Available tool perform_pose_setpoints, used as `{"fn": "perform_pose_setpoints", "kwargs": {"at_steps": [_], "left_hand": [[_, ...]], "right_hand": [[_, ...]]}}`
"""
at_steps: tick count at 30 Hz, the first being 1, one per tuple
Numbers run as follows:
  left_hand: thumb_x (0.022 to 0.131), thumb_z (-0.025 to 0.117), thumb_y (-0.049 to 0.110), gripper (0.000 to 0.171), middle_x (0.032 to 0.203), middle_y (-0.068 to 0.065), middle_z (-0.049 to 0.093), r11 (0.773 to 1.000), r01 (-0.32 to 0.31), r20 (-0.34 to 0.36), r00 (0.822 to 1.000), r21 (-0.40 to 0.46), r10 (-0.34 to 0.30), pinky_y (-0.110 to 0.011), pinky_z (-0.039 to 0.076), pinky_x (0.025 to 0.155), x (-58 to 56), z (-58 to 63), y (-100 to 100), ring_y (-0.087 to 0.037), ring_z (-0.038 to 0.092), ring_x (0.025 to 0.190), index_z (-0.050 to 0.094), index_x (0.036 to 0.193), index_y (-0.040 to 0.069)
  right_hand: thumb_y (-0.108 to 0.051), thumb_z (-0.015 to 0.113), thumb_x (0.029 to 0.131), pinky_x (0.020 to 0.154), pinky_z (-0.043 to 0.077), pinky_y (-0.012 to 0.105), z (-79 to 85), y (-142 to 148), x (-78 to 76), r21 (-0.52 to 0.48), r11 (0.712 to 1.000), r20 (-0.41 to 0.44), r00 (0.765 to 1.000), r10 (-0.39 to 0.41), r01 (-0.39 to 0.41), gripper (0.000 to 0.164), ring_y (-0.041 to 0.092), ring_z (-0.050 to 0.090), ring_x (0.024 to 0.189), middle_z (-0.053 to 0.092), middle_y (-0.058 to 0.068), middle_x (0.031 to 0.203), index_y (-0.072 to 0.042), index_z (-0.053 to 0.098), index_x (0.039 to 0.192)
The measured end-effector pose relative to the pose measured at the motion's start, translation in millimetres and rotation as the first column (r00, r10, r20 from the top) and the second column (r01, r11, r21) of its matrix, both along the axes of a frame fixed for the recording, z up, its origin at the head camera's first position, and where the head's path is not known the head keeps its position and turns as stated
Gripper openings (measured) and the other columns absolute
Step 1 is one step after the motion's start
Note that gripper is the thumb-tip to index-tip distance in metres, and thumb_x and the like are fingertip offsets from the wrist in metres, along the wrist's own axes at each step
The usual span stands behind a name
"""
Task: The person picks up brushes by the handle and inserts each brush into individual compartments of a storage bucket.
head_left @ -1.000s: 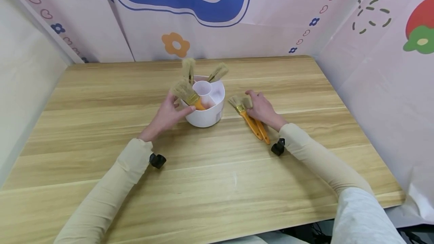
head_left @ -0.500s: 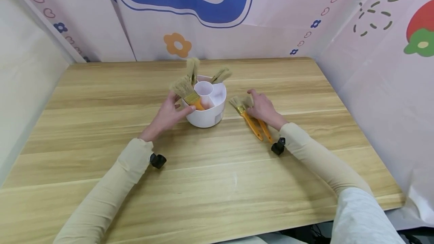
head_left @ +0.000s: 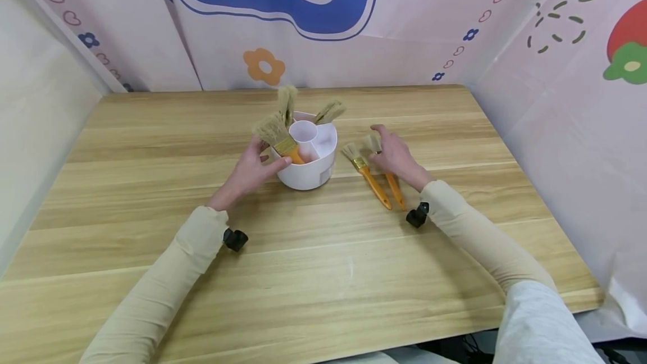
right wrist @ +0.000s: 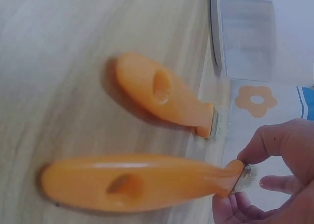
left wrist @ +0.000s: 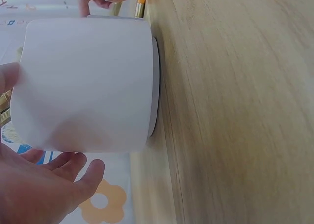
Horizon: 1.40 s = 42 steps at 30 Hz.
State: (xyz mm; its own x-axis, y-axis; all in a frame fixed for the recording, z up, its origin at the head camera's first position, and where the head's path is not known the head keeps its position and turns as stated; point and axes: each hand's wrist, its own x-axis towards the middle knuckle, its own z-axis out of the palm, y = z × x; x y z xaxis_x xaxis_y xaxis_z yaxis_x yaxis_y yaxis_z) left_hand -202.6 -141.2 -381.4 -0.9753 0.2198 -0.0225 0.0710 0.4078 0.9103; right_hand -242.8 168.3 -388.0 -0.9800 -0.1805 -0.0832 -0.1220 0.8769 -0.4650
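A white round divided container stands on the table, holding several paintbrushes with pale bristles. My left hand grips the container's left side, thumb at the front rim; in the left wrist view its plain wall sits between the thumb and fingers. To the right, two paintbrushes with orange handles lie side by side. My right hand pinches the right-hand paintbrush near its metal band, as the right wrist view shows at the handle's neck. The other paintbrush lies just left of it, untouched.
Inside the container rises a round central cup. One brush leans over its left rim, another to the back right. The wooden table backs onto a printed wall sheet.
My right hand has shifted slightly right and away from me with its paintbrush, widening the gap between the two brushes. My left hand stays on the container.
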Motion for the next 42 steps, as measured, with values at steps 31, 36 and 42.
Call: {"fn": "perform_pose_setpoints", "kwargs": {"at_steps": [31, 36, 42], "left_hand": [[0.086, 0.066, 0.025, 0.076, 0.150, -0.016, 0.030, 1.000, 0.012, 0.007, 1.000, 0.005, -0.012, -0.053, 0.030, 0.112, -1.7, -2.2, 0, -0.033, 0.030, 0.140, 0.021, 0.144, 0.007], [0.086, 0.066, 0.024, 0.075, 0.149, -0.016, 0.031, 1.000, 0.010, 0.001, 1.000, 0.010, -0.010, -0.053, 0.030, 0.111, -2.0, -2.5, 1, -0.033, 0.030, 0.139, 0.021, 0.144, 0.007], [0.086, 0.065, 0.023, 0.074, 0.149, -0.017, 0.030, 1.000, 0.009, 0.005, 1.000, 0.011, -0.009, -0.054, 0.030, 0.111, -1.9, -2.7, 1, -0.034, 0.030, 0.139, 0.022, 0.144, 0.006]], "right_hand": [[0.002, 0.055, 0.076, 0.071, 0.049, 0.036, 27.6, -2, 7.3, -0.321, 0.947, -0.408, 0.904, -0.127, -0.012, 0.057, 0.032, 0.055, 0.086, 0.049, 0.020, 0.093, -0.003, 0.044, 0.131], [0.004, 0.057, 0.076, 0.064, 0.053, 0.031, 30.2, -3, 7.5, -0.393, 0.919, -0.464, 0.870, -0.167, -0.034, 0.055, 0.029, 0.057, 0.085, 0.049, 0.020, 0.094, -0.004, 0.045, 0.130], [0.002, 0.057, 0.077, 0.066, 0.057, 0.034, 30.3, -4, 8.4, -0.440, 0.894, -0.518, 0.836, -0.179, -0.081, 0.054, 0.024, 0.053, 0.085, 0.048, 0.019, 0.098, -0.004, 0.045, 0.129]]}}
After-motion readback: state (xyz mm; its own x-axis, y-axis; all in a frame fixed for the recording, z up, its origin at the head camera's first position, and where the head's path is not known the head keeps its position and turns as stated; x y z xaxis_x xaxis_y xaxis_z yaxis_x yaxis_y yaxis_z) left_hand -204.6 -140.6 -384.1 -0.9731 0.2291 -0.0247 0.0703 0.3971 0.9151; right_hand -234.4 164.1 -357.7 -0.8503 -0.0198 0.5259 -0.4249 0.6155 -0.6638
